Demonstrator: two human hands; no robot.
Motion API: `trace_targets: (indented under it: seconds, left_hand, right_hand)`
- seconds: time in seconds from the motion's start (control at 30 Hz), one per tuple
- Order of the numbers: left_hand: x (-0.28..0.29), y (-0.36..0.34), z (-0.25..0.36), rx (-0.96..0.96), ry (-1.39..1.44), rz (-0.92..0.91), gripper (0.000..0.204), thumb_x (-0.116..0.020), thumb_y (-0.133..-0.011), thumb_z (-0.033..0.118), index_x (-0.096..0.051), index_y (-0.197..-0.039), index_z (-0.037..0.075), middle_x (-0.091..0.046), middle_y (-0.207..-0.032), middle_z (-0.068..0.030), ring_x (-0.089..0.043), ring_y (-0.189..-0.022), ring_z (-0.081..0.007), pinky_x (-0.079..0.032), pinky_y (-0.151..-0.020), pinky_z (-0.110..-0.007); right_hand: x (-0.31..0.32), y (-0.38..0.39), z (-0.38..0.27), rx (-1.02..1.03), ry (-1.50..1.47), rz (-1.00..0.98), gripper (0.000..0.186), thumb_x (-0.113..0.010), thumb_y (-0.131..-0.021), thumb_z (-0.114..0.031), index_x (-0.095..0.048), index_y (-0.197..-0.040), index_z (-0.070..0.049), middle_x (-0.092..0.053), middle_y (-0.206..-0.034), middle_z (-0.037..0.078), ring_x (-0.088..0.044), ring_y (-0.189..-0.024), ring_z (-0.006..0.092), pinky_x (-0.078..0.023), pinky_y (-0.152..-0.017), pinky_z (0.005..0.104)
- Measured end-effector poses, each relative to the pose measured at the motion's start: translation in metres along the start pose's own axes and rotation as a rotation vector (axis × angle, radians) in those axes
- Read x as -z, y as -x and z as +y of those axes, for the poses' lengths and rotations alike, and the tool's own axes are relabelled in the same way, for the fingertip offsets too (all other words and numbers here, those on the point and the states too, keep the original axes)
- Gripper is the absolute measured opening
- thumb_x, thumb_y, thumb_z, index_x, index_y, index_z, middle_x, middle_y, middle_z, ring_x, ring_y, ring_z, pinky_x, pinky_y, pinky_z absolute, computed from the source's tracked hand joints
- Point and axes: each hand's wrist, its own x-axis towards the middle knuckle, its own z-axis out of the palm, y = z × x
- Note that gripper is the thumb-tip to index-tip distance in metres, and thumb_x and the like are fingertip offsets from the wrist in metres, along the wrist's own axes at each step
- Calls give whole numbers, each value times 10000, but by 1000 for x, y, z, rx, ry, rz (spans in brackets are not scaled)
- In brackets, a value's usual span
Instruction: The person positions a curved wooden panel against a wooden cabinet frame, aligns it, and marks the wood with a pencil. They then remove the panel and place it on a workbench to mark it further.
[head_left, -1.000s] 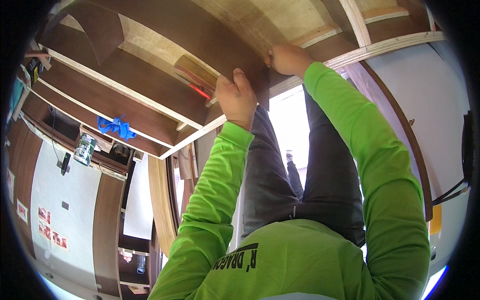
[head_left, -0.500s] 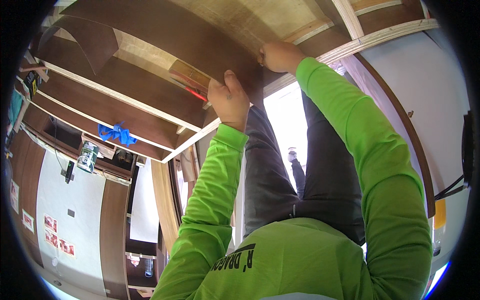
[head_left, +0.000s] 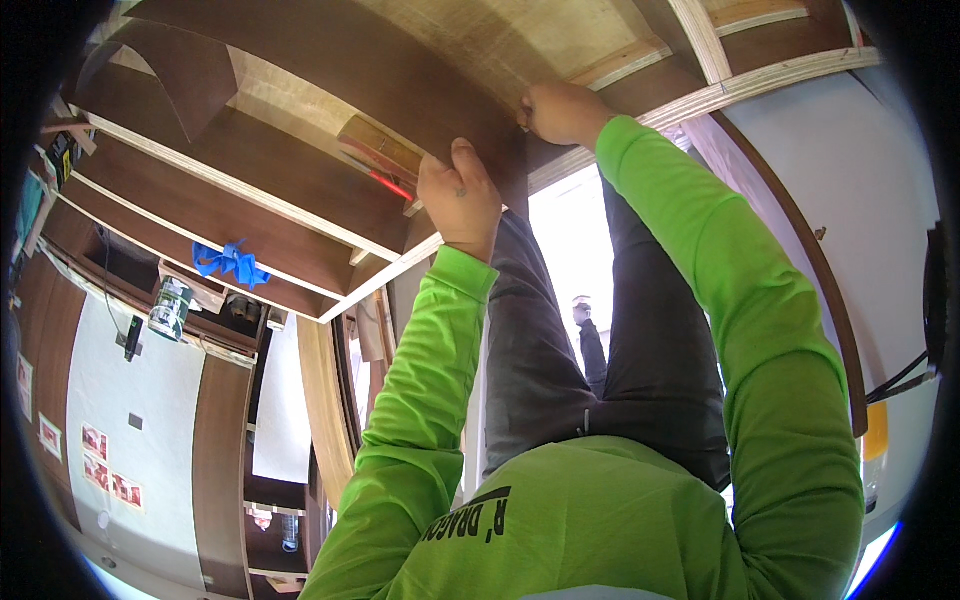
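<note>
A long, thin, dark brown laminate sheet [head_left: 400,85] runs from the upper left toward me across a wooden frame, and its near end lies between my hands. My left hand [head_left: 462,200] is closed on the sheet's near left edge, thumb raised; its fingertips are hidden. My right hand [head_left: 562,112] pinches the sheet's right edge with curled fingers. A red stick-like thing [head_left: 390,186] and a wooden block [head_left: 378,150] lie just left of my left hand.
The wooden frame [head_left: 290,212] has brown panels and pale plywood edges. A blue cloth [head_left: 230,263] hangs on a crosspiece, and a can [head_left: 170,308] stands beyond it at left. A curved brown sheet piece [head_left: 185,80] rises at upper left. A brown-edged pale panel [head_left: 800,150] stands at right.
Both hands keep their hold on the laminate sheet and barely move. The view has shifted slightly, with the left background sliding a little leftward.
</note>
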Motion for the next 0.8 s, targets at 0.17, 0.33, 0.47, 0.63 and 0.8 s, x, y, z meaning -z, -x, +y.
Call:
trace_targets:
  seconds: [0.17, 0.33, 0.47, 0.63, 0.8]
  left_hand:
    - [-2, -1, -5, -62, -11, 45, 322, -563, -940, 211, -555, -823, -89, -607, -749, -287, -605, -691, -436, -466, -648, -462]
    - [-4, -1, -6, -69, 3, 74, 430, -572, -943, 257, -506, -718, -103, -551, -683, -336, -575, -647, -491, -441, -597, -501]
    - [-3, -1, 0, -52, 32, 76, 426, -571, -943, 252, -508, -718, -105, -554, -682, -329, -576, -649, -491, -442, -600, -503]
    - [-1, -1, -5, -8, -49, 9, 225, -542, -950, 147, -630, -1003, -54, -690, -848, -196, -667, -764, -311, -502, -719, -384]
    - [0, 0, 4, -28, -6, 7, 220, -539, -952, 142, -629, -982, -56, -682, -831, -193, -653, -743, -303, -497, -713, -385]
  right_hand:
    - [1, -1, -1, 9, -3, -20, 248, -601, -899, -279, -730, -984, -86, -707, -954, 184, -675, -903, 379, -520, -780, 478]
    - [-4, -3, 5, 38, -39, 22, 235, -593, -902, -259, -727, -972, -79, -705, -932, 186, -675, -884, 379, -521, -776, 477]
    - [0, -2, 3, 25, -57, -5, 229, -587, -901, -243, -723, -972, -72, -704, -922, 190, -675, -874, 377, -521, -771, 475]
    - [2, -1, 0, 19, -53, -22, 228, -576, -896, -221, -716, -977, -61, -702, -920, 195, -673, -874, 383, -521, -769, 476]
    - [4, 0, 0, 27, -41, -26, 224, -581, -890, -218, -713, -981, -61, -701, -918, 196, -670, -873, 391, -520, -771, 478]
